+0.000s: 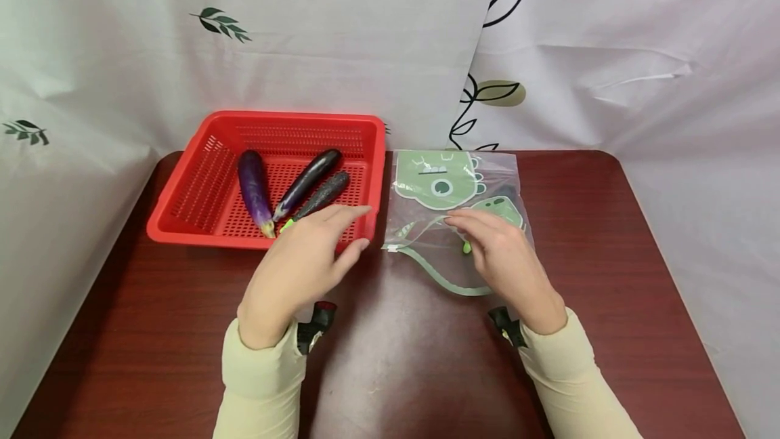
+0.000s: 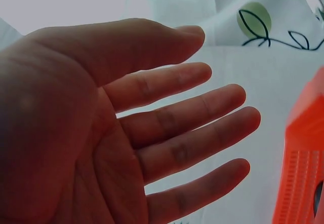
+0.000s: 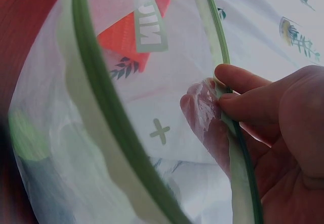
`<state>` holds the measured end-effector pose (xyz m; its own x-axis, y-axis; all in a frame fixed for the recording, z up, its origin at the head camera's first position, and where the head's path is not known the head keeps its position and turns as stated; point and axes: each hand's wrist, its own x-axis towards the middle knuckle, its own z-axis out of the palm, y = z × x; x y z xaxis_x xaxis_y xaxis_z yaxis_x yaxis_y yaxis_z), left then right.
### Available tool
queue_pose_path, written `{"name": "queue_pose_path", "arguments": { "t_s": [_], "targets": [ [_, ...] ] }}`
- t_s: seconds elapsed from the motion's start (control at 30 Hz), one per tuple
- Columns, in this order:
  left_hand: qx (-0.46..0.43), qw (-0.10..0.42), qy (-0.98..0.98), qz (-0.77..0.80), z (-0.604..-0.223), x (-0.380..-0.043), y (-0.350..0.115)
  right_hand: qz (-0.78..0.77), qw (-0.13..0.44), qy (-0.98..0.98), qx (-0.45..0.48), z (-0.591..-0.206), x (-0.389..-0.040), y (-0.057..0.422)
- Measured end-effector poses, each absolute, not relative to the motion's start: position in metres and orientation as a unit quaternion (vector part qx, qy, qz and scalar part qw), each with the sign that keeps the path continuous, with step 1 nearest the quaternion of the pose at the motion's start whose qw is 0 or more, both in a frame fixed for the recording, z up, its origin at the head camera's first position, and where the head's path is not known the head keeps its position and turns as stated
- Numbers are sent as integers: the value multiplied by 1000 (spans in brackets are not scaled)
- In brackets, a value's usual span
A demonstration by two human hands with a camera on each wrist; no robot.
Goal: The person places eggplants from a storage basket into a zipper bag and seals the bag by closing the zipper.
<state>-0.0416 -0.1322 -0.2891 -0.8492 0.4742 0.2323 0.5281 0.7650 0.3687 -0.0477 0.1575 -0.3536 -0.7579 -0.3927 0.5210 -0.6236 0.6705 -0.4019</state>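
- we see the right hand (image 1: 502, 259) pinching the far lip of a clear zip bag (image 1: 434, 198) between thumb and fingers.
- bag lies on the table (image 1: 609, 256), just right of the red basket (image 1: 201, 239); its mouth gapes, the two green strips spread apart.
- we get a white slider (image 1: 393, 248) at the mouth's left end, and green cartoon prints across the bag.
- left hand (image 1: 307, 259) holds nothing: fingers straight, thumb spread, near the basket's near right corner; the left wrist view shows fingertips apart from the basket.
- in the basket we count two purple eggplants and one dark, bumpy vegetable (image 1: 326, 194), its near end by the left hand.
- bright green bit (image 1: 467, 247) beside the right fingers: we can't tell if it's print or an object.
- white leaf-print cloth (image 1: 341, 53) hangs behind.
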Motion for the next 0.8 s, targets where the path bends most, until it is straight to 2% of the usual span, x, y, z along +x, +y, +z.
{"name": "queue_pose_path", "arguments": {
  "t_s": [0.8],
  "targets": [
    [-169, 26, -961, -218, -288, -71, -190, 285, 197, -894, 284, -355, -49, 157]
  ]
}}
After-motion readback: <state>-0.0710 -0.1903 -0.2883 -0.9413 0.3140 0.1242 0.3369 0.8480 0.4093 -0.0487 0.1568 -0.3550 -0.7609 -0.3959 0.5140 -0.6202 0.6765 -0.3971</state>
